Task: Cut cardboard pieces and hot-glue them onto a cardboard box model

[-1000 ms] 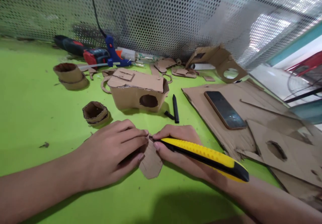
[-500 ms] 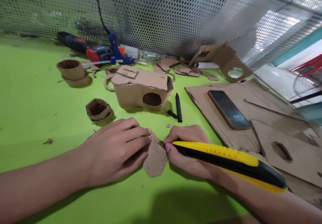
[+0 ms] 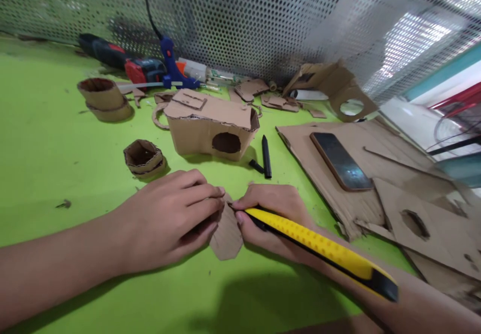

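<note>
My left hand (image 3: 171, 219) lies palm down on a small brown cardboard piece (image 3: 227, 238) on the green table (image 3: 45, 143), fingers pressing its left part. My right hand (image 3: 276, 213) grips a yellow and black utility knife (image 3: 319, 246), its tip at the top edge of that piece, right by my left fingertips. The blade itself is hidden between the fingers.
A cardboard box with a round hole (image 3: 210, 126) stands behind the hands, a black pen (image 3: 266, 156) beside it. Two cardboard rings (image 3: 143, 157) (image 3: 102, 98) sit at left. A phone (image 3: 340, 160) lies on cardboard sheets (image 3: 398, 189) at right. A glue gun (image 3: 171, 66) and a drill (image 3: 124, 63) lie by the perforated wall.
The knife tip went right along the piece's top edge and has come back left to my left fingertips. The knife handle now points lower. My left hand stays on the piece.
</note>
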The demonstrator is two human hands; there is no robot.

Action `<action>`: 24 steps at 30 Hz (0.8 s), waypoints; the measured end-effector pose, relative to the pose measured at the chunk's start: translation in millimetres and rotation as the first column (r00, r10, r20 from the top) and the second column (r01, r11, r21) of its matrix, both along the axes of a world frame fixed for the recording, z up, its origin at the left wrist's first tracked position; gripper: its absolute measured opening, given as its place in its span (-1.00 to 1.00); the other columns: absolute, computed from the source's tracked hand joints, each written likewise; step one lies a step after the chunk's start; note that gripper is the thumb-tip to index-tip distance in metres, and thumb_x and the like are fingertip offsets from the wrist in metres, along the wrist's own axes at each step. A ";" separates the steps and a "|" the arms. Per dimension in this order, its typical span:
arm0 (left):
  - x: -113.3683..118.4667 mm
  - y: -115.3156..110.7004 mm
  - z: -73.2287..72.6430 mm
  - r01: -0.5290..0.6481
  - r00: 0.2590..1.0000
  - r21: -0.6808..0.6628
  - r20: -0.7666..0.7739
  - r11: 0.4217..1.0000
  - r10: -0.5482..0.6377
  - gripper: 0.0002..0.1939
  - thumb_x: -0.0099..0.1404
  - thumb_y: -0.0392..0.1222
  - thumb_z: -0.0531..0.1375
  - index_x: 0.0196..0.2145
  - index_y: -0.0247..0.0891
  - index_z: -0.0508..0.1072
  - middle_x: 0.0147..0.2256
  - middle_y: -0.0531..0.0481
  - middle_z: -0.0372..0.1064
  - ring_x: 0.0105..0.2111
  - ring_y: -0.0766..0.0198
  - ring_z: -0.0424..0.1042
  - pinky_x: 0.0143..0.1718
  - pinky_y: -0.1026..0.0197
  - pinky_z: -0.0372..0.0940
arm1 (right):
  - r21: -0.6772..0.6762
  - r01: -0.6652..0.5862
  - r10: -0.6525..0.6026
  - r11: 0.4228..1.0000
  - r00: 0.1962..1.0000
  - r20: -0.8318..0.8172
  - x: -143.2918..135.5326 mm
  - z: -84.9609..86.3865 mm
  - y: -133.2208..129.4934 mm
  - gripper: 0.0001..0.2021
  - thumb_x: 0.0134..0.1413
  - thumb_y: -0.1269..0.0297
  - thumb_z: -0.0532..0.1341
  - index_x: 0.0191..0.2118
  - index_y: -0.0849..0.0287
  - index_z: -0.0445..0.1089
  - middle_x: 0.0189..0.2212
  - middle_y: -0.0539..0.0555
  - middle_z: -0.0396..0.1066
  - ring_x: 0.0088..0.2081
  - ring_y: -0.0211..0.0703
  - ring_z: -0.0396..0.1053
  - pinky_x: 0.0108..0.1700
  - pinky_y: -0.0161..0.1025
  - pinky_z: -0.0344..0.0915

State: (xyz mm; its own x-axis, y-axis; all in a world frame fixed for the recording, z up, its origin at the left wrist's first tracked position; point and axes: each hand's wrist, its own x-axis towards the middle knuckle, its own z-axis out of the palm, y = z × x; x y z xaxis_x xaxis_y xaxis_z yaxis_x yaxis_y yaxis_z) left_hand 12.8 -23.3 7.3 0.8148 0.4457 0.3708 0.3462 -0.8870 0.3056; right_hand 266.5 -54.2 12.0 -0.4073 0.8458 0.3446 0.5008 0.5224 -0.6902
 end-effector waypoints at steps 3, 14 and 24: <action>1.0 -0.7 1.5 0.005 1.000 0.026 -0.008 1.000 -0.005 -0.74 0.56 -0.27 0.21 0.05 -0.32 0.68 0.01 -0.24 0.69 -0.12 0.00 0.61 -0.12 -0.07 0.60 | 0.041 0.028 -0.031 0.999 0.997 0.072 2.8 2.2 -1.3 -0.89 0.05 0.43 0.28 -0.40 0.05 0.46 -0.58 -0.05 0.50 -0.56 -0.24 0.42 -0.36 -0.28 0.42; 0.6 0.5 -0.5 0.018 1.000 -0.005 0.025 1.000 -0.018 -0.74 0.60 -0.26 0.17 0.04 -0.32 0.66 0.06 -0.21 0.68 -0.07 -0.02 0.59 -0.10 -0.07 0.59 | 0.007 -0.068 0.068 0.998 0.998 -0.009 8.0 -2.3 4.5 -0.96 0.32 0.36 0.36 -0.18 0.07 0.56 -0.40 -0.02 0.62 -0.45 -0.26 0.52 -0.30 -0.30 0.45; -0.7 0.2 -1.5 0.021 0.999 -0.014 0.030 1.000 -0.021 -0.74 0.61 -0.26 0.18 0.06 -0.33 0.65 0.06 -0.21 0.68 -0.04 -0.04 0.57 -0.08 -0.09 0.59 | 0.023 -0.128 0.127 0.991 0.991 0.039 7.0 -1.8 5.6 -0.96 0.37 0.33 0.35 -0.14 0.03 0.56 -0.29 0.02 0.70 -0.36 -0.20 0.62 -0.26 -0.25 0.53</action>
State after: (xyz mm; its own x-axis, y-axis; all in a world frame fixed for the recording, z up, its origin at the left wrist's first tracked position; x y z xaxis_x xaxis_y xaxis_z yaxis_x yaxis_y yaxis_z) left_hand 12.1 -23.1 5.9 0.8124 0.4343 0.3892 0.3181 -0.8893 0.3284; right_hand 273.5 -48.6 10.2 -0.5244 0.7772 0.3477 0.4537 0.6006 -0.6584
